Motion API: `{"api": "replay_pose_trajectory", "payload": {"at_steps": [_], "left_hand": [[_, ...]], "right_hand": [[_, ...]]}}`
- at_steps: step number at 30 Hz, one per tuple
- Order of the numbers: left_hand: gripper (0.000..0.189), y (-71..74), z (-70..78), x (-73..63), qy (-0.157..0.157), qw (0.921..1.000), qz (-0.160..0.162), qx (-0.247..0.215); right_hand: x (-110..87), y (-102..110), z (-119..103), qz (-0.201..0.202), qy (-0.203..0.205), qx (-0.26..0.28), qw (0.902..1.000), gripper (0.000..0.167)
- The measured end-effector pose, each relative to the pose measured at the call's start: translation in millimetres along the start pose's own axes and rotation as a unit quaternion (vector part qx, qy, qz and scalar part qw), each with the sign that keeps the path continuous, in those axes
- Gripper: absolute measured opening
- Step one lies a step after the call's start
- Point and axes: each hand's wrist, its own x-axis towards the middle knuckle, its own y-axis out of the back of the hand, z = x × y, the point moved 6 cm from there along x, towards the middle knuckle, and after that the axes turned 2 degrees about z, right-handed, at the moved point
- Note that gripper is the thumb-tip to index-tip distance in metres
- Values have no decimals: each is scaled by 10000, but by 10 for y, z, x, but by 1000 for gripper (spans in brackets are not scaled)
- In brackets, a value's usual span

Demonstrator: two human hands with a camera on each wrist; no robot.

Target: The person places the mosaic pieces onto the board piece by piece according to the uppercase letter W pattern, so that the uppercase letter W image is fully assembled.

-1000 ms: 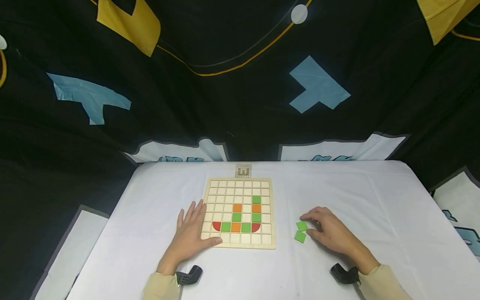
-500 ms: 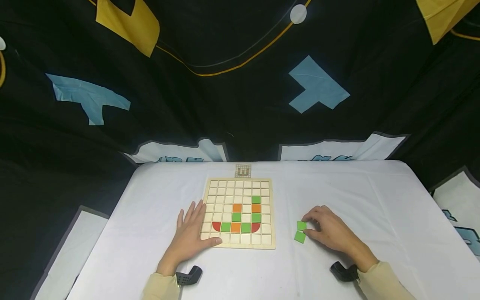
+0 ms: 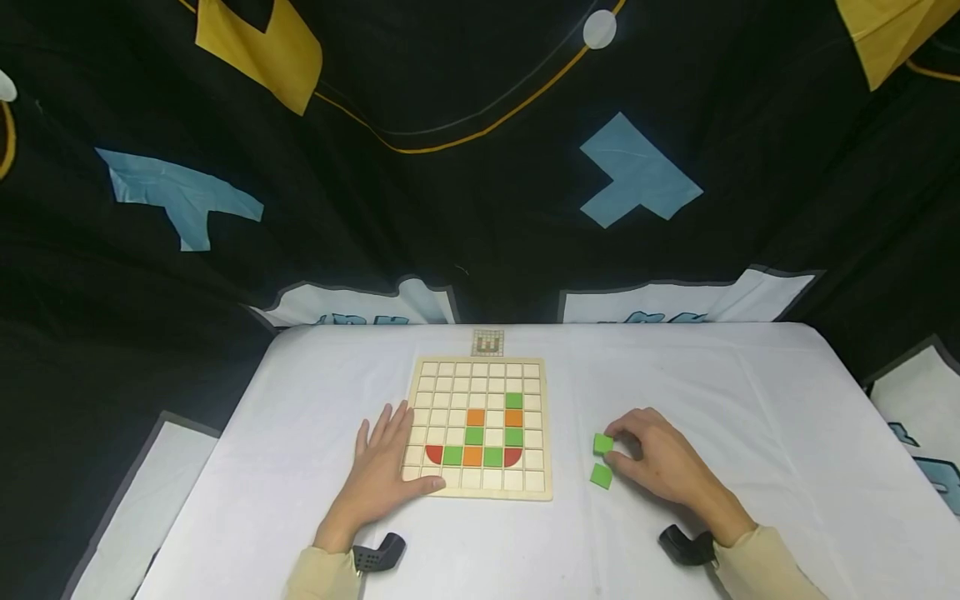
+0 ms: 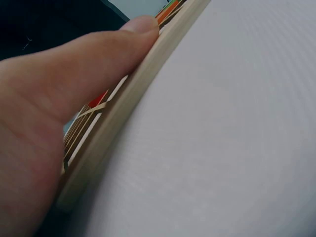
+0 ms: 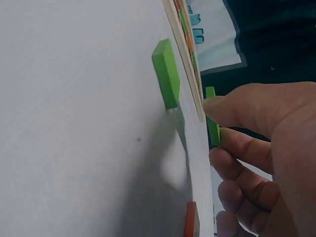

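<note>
A wooden grid board (image 3: 480, 490) lies on the white table, with green, orange and red tiles set in its cells. My left hand (image 3: 378, 475) rests along the board's left side, fingers spread and nearly straight, and the thumb (image 4: 113, 57) lies over its near edge. To the right of the board, my right hand (image 3: 660, 462) pinches a green square tile (image 3: 602, 444) between thumb and index finger. The right wrist view shows this tile raised off the cloth. A second green tile (image 3: 601, 476) lies flat on the table just nearer to me.
Behind the board lies a small printed pattern card (image 3: 488, 342). An orange-red piece (image 5: 190, 220) shows low in the right wrist view; in the head view it cannot be seen. A dark curtain (image 3: 480, 208) hangs beyond the table.
My right hand has taken hold of the farther green tile, which has shifted slightly away and come apart from the nearer one. The left hand and board stay put.
</note>
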Motion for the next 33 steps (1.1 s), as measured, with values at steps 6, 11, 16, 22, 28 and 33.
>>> {"api": "replay_pose_trajectory", "payload": {"at_steps": [6,11,16,22,28,33], "left_hand": [[121,-9,-12,-5,25,10000,-35,19],[120,-11,-16,-7,8,10000,-12,-23],[120,-9,-14,-7,0,10000,12,-55],[120,-7,-8,-6,29,10000,-20,-48],[120,2,-3,-5,26,10000,-22,-18],[120,6,2,-5,33,10000,-23,2]], "right_hand": [[26,19,-46,99,-77,61,9999,25],[55,27,-110,148,7,180,9997,24],[91,12,-183,185,182,329,9991,23],[147,-27,-281,182,285,350,9988,22],[209,-77,-388,133,353,365,9986,22],[260,-117,-487,181,456,468,9977,22]]}}
